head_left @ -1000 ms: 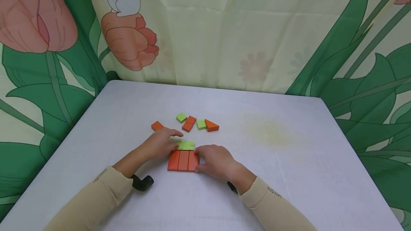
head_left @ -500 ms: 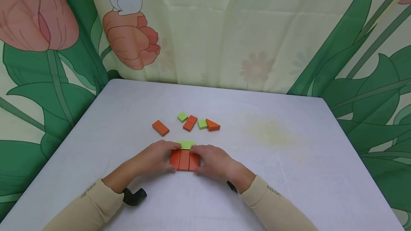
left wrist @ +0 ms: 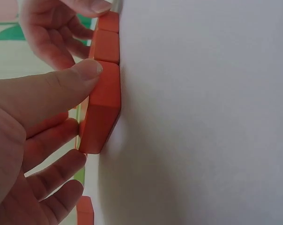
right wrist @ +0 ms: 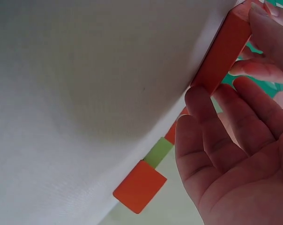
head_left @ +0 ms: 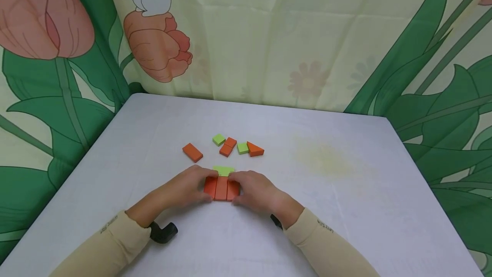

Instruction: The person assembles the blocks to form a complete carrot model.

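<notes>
Three red-orange rectangular blocks lie side by side on the table: a left block (head_left: 209, 187), a middle block (head_left: 221, 189) and a right block (head_left: 232, 191). Along their far ends sits a light green block (head_left: 224, 169), partly covered by fingertips. My left hand (head_left: 184, 188) holds the left block end to end, thumb at the near end, fingers at the far end. The left wrist view shows that thumb on the left block (left wrist: 104, 89). From the other side, my right hand (head_left: 256, 191) grips the right block (right wrist: 223, 51) the same way.
Beyond the row lie a loose orange rectangular block (head_left: 192, 152), a green block (head_left: 219, 139), small orange pieces (head_left: 228, 147), another green block (head_left: 243, 148) and an orange triangular block (head_left: 255, 149). The white-covered table (head_left: 346, 208) ends at a printed curtain (head_left: 261, 46).
My left hand has come back from the green block and the loose orange block to the left red-orange block's outer side. My right hand stays at the right block.
</notes>
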The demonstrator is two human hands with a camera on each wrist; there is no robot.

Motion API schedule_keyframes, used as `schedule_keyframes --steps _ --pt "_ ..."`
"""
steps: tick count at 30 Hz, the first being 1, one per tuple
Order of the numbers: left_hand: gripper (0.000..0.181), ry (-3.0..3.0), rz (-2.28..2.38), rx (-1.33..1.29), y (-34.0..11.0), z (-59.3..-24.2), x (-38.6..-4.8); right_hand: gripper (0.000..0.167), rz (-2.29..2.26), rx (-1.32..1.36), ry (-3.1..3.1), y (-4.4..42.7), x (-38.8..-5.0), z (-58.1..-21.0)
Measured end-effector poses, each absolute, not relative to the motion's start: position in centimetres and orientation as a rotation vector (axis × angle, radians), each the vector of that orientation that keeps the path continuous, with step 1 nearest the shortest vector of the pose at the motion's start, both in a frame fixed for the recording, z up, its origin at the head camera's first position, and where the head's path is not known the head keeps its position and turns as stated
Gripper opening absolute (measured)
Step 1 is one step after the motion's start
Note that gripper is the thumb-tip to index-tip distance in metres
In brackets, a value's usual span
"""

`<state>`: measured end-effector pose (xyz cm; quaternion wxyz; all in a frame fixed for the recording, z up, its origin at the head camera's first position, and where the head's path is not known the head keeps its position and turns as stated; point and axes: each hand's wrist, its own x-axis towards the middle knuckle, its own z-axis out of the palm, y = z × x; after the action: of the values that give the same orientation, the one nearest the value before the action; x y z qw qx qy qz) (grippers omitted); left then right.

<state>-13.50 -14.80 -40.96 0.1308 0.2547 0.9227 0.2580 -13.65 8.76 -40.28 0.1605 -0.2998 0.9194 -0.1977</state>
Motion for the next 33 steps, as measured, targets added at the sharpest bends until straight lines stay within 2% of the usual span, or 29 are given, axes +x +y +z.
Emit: schedule_keyframes --steps 18,24,33 --pt "0.062 2.673 0.737 0.646 -14.8 -41.1 -14.8 0.058 -0.582 -0.816 2.618 8.5 -14.7 -39.9" --pt "0.062 2.673 0.780 0.671 -15.1 -40.9 -15.1 0.050 -0.618 -0.799 2.614 8.5 -15.1 -40.3" --pt "0.057 2.809 0.830 0.393 -15.2 -40.8 -19.4 0.051 -0.563 -0.782 2.633 8.3 -14.8 -39.8"
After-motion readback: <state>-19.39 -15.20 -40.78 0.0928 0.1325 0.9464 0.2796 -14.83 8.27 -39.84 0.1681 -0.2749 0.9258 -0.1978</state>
